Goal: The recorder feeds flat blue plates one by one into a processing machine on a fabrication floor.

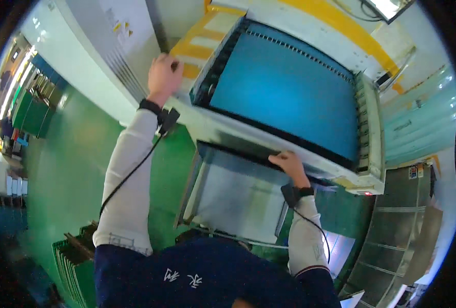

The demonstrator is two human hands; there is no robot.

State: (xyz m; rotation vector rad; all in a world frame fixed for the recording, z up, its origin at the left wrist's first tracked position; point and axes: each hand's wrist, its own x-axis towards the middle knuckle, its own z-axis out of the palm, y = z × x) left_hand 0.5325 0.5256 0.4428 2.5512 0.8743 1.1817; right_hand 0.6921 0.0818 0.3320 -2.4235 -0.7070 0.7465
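Observation:
My left hand point(165, 78) is raised at the left end of a conveyor machine point(378, 134), beside a yellow-striped surface point(194, 46). Its fingers are curled, with a small dark spot between thumb and forefinger that I cannot identify. In front of the machine, my right hand point(290, 165) has its fingers bent at the dark upper edge of a rack. What those fingers hold, if anything, is hidden. Pale, flat panels point(241, 192) lean in this rack, just below the machine's front. A large blue sheet point(289, 92) lies flat on the machine's bed, between rows of black rollers.
A white cabinet point(92, 56) stands to the left of the machine. Green boards point(76, 267) are stacked upright at lower left. On the right are a metal rack point(392, 231) and hanging translucent sheeting point(418, 120). Black cables run from both wrists along my sleeves.

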